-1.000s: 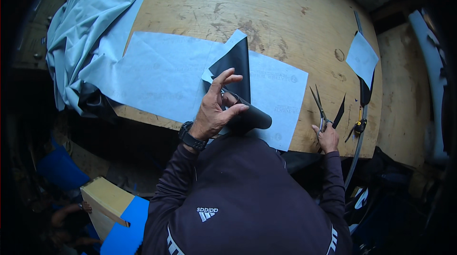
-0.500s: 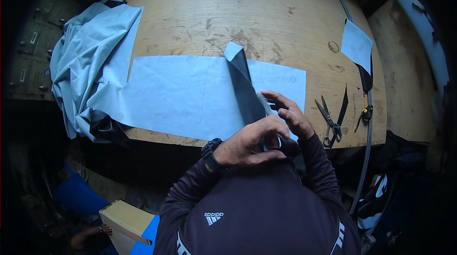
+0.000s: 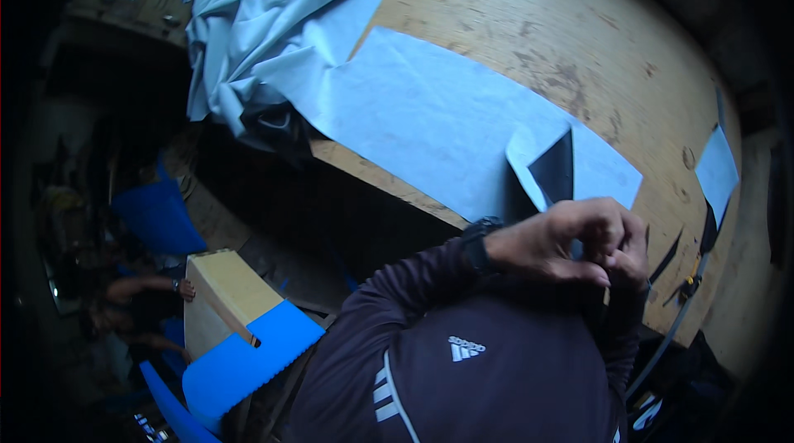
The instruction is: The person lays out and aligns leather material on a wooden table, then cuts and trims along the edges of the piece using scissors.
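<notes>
My left hand [image 3: 546,243], with a black watch at its wrist, is curled in front of my chest. Its fingers close on a narrow strip of coated sheet material [image 3: 552,168], black on one face and pale blue on the other, standing up folded from behind the hand. My right hand [image 3: 630,254] meets it at the fingertips, fingers bent; what lies between them is hidden. Beneath the strip, a long pale blue sheet [image 3: 447,104] lies flat on the wooden table [image 3: 488,9], reaching the near edge.
A crumpled heap of the same pale blue material [image 3: 256,25] hangs over the table's left end. At right lie a small pale blue piece [image 3: 717,166], a dark pointed sliver [image 3: 666,254] and a tape measure [image 3: 688,284]. Lower left, another person's hand [image 3: 188,290] holds a wood-and-blue panel [image 3: 236,294].
The view has swung left and tilted, showing more of the person and panel. My hands have drawn closer together, and the strip stands lower behind them. The scissors are out of sight.
</notes>
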`<state>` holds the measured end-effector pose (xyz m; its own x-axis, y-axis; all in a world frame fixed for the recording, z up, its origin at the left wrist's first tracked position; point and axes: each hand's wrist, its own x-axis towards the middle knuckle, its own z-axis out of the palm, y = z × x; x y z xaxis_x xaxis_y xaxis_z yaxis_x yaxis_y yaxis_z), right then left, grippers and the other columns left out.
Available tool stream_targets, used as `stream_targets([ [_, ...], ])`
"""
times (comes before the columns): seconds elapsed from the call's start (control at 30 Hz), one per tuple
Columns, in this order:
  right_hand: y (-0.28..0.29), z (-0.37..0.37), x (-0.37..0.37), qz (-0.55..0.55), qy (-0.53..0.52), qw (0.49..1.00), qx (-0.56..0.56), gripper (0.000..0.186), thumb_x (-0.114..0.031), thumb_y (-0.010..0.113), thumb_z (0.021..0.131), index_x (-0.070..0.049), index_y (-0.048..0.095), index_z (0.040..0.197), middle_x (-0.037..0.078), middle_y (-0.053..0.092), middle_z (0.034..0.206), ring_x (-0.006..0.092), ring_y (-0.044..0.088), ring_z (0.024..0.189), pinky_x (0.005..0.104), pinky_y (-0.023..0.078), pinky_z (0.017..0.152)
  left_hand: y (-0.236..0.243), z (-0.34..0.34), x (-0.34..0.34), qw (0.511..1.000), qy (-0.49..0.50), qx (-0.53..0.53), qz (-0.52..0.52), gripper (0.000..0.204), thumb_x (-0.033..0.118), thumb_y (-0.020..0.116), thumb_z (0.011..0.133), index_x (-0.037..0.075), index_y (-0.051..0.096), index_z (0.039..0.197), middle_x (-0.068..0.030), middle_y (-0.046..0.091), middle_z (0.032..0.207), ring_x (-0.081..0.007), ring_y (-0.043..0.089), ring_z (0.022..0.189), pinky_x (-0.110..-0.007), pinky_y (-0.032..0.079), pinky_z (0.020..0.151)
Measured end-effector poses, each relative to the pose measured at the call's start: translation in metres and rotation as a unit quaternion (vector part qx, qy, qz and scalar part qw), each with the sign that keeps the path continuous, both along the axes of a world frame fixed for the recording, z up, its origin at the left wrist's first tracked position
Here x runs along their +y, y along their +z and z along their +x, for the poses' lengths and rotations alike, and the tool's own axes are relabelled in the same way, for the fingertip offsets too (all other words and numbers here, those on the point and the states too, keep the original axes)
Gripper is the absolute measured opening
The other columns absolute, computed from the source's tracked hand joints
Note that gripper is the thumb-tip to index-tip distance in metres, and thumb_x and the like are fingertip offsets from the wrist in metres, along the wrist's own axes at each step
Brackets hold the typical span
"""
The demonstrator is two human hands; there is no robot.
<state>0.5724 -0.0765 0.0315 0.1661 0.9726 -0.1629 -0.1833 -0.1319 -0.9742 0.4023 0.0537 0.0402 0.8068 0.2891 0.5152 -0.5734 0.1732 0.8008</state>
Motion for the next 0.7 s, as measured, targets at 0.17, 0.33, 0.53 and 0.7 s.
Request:
stream_targets([
  [0.17,0.041,0.007,-0.007,0.046,0.013,0.972,-0.231,0.027,-0.017,0.077,0.075,0.002,0.057,0.074,0.01,0.058,0.071,0.0229,0.06,0.073,0.0354,0.049,0.078,-0.028,0.007,0.02,0.993,0.012,0.063,0.103,0.058,0.026,0.093,0.071,0.005,0.056,0.111,-0.0092,0.062,0.104,-0.0185,0.065,0.088,-0.035,0.054,0.073],
  [0.33,0.104,0.011,-0.019,0.175,-0.07,0.879,-0.439,0.029,-0.016,0.076,0.082,-0.001,0.053,0.072,0.008,0.049,0.065,0.0224,0.051,0.067,0.0434,0.05,0.082,-0.16,0.01,0.05,0.881,0.085,0.3,0.356,0.043,-0.003,0.069,0.06,0.007,0.068,0.102,-0.0137,0.07,0.084,-0.0372,0.067,0.086,-0.044,0.054,0.077],
  [0.53,0.162,0.051,-0.086,0.186,-0.159,0.819,-0.519,0.026,-0.018,0.073,0.088,-0.002,0.058,0.077,0.005,0.05,0.068,0.0199,0.051,0.068,0.0432,0.049,0.084,-0.082,-0.094,0.144,0.89,0.063,0.36,0.274,0.018,0.0,0.071,0.085,0.001,0.069,0.103,-0.0111,0.071,0.098,-0.0235,0.068,0.095,-0.036,0.052,0.087],
  [0.7,0.134,0.062,-0.064,-0.116,-0.201,0.858,-0.458,0.024,-0.022,0.075,0.09,0.0,0.067,0.083,0.007,0.063,0.071,0.0141,0.06,0.069,0.0283,0.046,0.065,0.043,-0.102,0.208,0.781,0.247,0.343,0.459,0.013,-0.004,0.07,0.084,-0.001,0.067,0.096,-0.0139,0.065,0.083,-0.028,0.066,0.08,-0.034,0.052,0.075],
])
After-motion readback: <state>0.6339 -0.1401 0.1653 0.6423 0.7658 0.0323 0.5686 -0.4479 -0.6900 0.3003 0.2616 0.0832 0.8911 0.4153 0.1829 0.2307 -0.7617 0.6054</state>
